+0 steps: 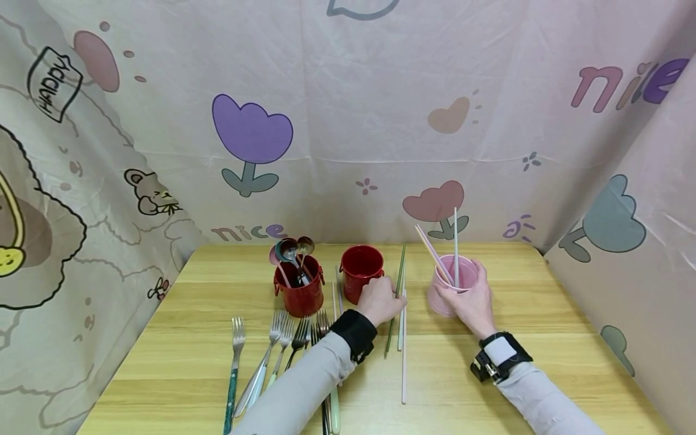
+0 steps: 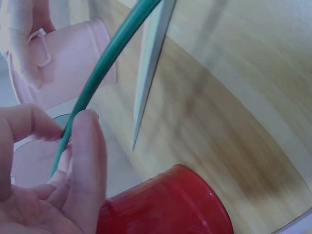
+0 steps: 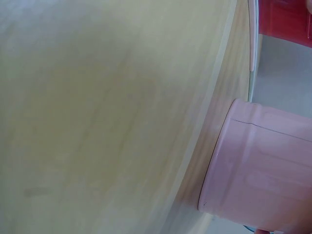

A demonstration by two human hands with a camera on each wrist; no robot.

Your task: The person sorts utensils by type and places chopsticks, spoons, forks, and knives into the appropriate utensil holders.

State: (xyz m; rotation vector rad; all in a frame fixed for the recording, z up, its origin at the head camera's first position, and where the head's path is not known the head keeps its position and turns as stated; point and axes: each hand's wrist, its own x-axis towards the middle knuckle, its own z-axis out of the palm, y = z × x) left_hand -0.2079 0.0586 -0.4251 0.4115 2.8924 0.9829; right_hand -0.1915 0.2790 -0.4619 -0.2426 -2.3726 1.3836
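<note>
My left hand [image 1: 380, 300] pinches a green chopstick [image 2: 105, 63] between thumb and fingers; in the left wrist view the stick slants up past the fingertips. Beneath and beside it, a pale chopstick [image 1: 400, 338] and a pinkish one [image 1: 404, 374] lie on the table. My right hand [image 1: 475, 305] grips the upper part of a small pink bucket [image 1: 441, 304], thumb at its front and fingers around the right side. Standing in that bucket are a whitish chopstick [image 1: 456, 241] and some pink and cream ones [image 1: 432, 251] leaning left. The right wrist view shows mainly the bucket's side.
Just left of my left hand stands a red bucket [image 1: 356, 287]. Another red bucket [image 1: 304, 301] holds several spoons [image 1: 290, 251]. Several forks [image 1: 237, 344] lie at the front left of the wooden table [image 1: 168, 338], partly under my left arm. A printed curtain [image 1: 348, 121] hangs behind.
</note>
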